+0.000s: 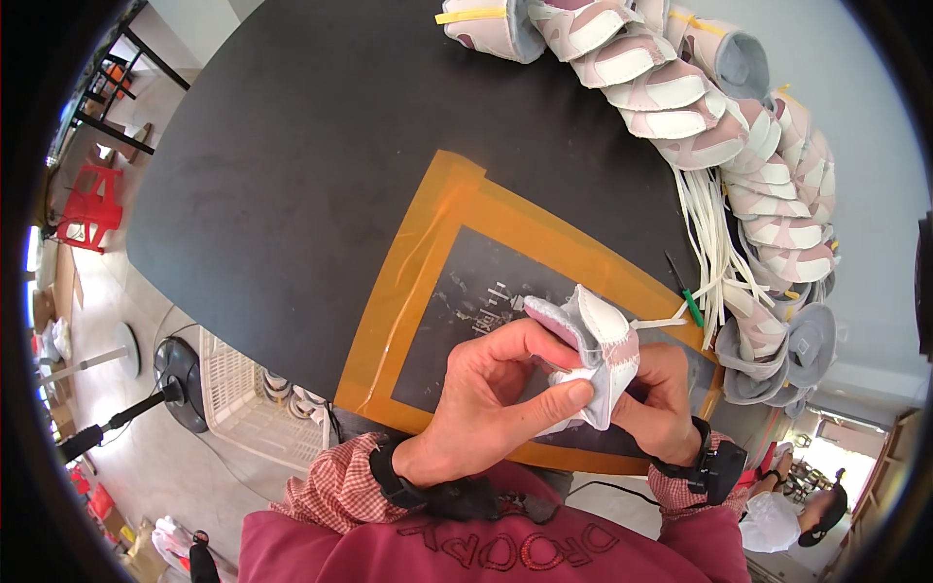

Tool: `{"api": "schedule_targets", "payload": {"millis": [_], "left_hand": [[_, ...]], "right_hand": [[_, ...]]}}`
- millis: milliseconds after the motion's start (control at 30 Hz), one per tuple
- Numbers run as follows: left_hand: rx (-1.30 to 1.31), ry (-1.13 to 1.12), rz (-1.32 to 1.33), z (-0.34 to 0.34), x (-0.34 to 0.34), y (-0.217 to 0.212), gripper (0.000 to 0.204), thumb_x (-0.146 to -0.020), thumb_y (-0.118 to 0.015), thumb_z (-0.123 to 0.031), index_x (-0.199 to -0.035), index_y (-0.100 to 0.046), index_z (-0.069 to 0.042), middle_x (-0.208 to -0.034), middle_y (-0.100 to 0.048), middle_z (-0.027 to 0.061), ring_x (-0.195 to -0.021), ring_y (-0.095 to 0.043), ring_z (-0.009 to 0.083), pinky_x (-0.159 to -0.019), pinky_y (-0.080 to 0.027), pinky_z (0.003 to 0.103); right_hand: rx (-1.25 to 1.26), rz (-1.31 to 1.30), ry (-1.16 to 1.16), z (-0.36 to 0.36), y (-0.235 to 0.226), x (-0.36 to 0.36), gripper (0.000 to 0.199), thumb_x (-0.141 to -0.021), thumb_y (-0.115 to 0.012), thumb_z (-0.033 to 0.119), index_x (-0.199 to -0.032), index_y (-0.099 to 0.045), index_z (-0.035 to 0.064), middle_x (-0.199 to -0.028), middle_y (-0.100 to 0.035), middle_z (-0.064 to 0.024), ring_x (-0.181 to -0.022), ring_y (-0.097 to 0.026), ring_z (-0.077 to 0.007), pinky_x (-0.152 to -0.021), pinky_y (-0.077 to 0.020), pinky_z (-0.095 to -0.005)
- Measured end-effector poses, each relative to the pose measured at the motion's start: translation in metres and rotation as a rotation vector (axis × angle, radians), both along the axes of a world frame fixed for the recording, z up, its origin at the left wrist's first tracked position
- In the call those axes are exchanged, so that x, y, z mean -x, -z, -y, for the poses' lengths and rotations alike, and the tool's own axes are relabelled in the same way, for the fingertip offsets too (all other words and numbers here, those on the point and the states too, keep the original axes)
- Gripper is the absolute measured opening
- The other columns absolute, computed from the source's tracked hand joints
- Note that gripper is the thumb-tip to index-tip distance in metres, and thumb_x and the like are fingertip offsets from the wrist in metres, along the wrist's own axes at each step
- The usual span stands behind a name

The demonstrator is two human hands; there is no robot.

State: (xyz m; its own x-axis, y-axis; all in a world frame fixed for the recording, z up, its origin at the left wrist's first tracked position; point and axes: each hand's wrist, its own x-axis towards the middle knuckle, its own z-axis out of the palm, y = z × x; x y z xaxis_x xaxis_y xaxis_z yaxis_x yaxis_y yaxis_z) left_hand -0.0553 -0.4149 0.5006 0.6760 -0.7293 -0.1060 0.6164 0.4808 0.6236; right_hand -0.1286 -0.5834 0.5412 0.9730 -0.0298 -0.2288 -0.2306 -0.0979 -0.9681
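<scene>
Both my hands hold a small shoe upper (610,335) in white, grey and dusty pink, above the front part of the dark table. My left hand (501,394) pinches its edge between thumb and bent fingers. From the other side, my right hand (664,403) has its fingers closed on the upper, and some of them are hidden behind it. A short white lace end (661,322) sticks out to the right of the upper. Beyond it lie a green-handled tool (693,309) with a thin dark shaft and a bundle of white laces (705,233).
Orange tape (389,291) frames a dark sheet (437,335) on the black table (292,175). Stacked shoe uppers (671,102) curve along the right edge. At left are a cream plastic crate (262,423), a black stand (178,384) and a red stool (92,206). Another person (792,510) is at lower right.
</scene>
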Motion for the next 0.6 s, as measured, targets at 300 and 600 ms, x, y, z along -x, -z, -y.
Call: {"api": "schedule_targets", "payload": {"millis": [300,600], "left_hand": [[-0.085,0.009,0.087,-0.003,-0.001,-0.004,0.024,-0.081,-0.071,0.001,-0.102,-0.06,0.002,-0.106,-0.06,0.0056,-0.098,-0.054,0.0112,-0.087,-0.044,0.028],[-0.573,-0.189,0.348,0.002,0.0,-0.025,0.026,-0.074,-0.07,-0.001,-0.099,-0.063,0.005,-0.09,-0.065,0.0038,-0.081,-0.059,0.007,-0.071,-0.048,0.022]], "right_hand": [[0.232,0.081,0.114,-0.006,0.0,0.01,0.012,-0.085,-0.065,0.006,-0.093,-0.067,-0.0023,-0.068,-0.059,-0.0011,-0.056,-0.045,-0.0027,-0.047,-0.0325,-0.0214],[0.482,0.144,0.122,-0.027,-0.019,-0.001,0.017,-0.085,-0.064,0.008,-0.099,-0.063,-0.0011,-0.074,-0.062,-0.013,-0.058,-0.062,-0.0245,-0.051,-0.0462,-0.0321]]}}
